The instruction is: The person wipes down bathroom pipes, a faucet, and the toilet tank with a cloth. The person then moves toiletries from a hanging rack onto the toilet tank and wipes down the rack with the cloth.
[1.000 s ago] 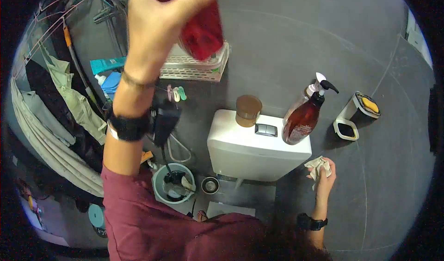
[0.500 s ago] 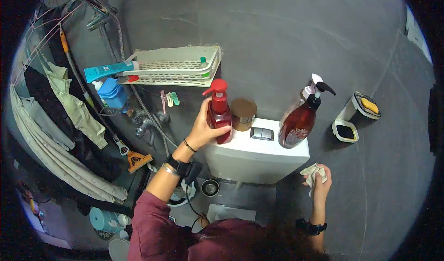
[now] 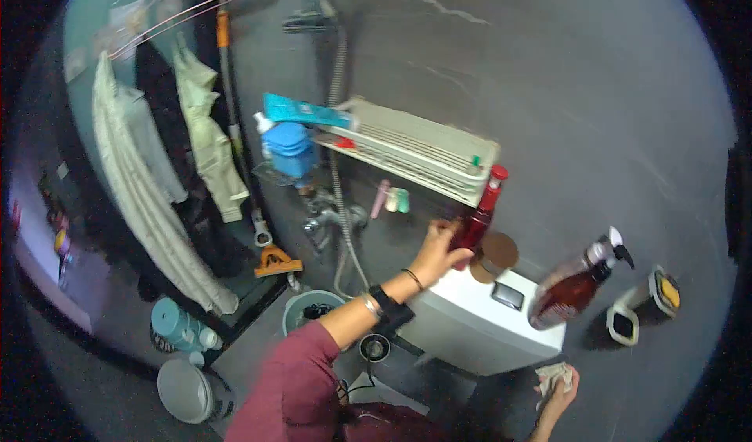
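A red pump bottle (image 3: 482, 216) stands at the left end of the white toilet tank (image 3: 439, 324). My left hand (image 3: 439, 256) is at its left side, thumb and fingers apart; the thumb overlaps the bottle's lower part, and whether it still touches is blurred. Beside the bottle sits a brown-lidded jar (image 3: 499, 256). On the right end of the tank are a dark red-brown pump bottle (image 3: 570, 295) with a black pump and a clear bottle with a white pump behind it. My right hand (image 3: 562, 391), below the tank's right end, grips a crumpled pale cloth (image 3: 554, 376).
A wall rack (image 3: 419, 148) hangs above the tank, with a blue tube (image 3: 305, 111) across its left end. Left are a tap (image 3: 319, 223), clothes (image 3: 207, 129) and an orange squeegee (image 3: 277, 262). Bins (image 3: 185, 391) and a bucket (image 3: 309, 305) stand below; wall holders (image 3: 624, 324) are at right.
The view has swung left, so things appear further right and lower. My left hand's fingers have loosened from around the red pump bottle. The cloth remains in my right hand.
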`<action>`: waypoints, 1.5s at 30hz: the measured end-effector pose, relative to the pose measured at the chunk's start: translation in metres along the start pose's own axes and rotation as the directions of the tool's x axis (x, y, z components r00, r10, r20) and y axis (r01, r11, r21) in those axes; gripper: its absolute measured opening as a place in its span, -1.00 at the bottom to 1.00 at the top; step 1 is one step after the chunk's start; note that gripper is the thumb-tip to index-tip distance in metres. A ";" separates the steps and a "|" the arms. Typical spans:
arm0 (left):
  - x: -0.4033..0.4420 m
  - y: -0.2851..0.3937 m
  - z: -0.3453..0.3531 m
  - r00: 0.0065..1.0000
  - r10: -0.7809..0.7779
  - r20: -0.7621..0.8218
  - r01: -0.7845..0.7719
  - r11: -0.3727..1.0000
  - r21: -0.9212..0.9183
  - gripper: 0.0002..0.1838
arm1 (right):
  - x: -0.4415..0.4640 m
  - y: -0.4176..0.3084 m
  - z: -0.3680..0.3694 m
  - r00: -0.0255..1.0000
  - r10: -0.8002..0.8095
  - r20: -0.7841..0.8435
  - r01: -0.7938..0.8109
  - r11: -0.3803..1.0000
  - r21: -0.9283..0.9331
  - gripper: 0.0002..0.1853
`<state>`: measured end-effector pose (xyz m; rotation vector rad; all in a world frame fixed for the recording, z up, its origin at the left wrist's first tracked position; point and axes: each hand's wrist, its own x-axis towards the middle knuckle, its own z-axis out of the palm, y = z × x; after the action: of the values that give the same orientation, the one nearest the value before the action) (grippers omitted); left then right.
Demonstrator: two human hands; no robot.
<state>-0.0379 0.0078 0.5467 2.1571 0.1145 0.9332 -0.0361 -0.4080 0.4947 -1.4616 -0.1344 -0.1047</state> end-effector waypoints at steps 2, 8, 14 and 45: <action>-0.005 0.014 -0.011 0.999 -0.034 0.022 0.036 0.997 -0.066 -0.12 | 0.004 0.008 0.006 1.000 0.010 -0.017 -0.011 1.000 -0.011 -0.69; -0.017 0.008 -0.017 0.992 -0.113 0.055 0.121 0.981 -0.155 -0.06 | 0.010 -0.005 0.033 0.997 -0.037 0.061 0.038 0.999 -0.014 -0.71; -0.042 0.052 -0.097 0.939 -0.203 -0.276 0.161 0.973 -0.167 -0.75 | 0.012 -0.015 0.036 0.998 -0.020 0.058 0.022 0.999 -0.029 -0.71; 0.068 0.218 -0.017 0.837 0.473 0.276 -0.543 0.778 0.315 -0.74 | -0.001 -0.033 -0.012 0.994 -0.088 -0.064 0.094 0.991 0.092 -0.74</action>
<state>-0.0441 -0.1100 0.7425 2.7014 -0.4457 1.0682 -0.0423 -0.4231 0.5262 -1.3568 -0.1556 -0.2135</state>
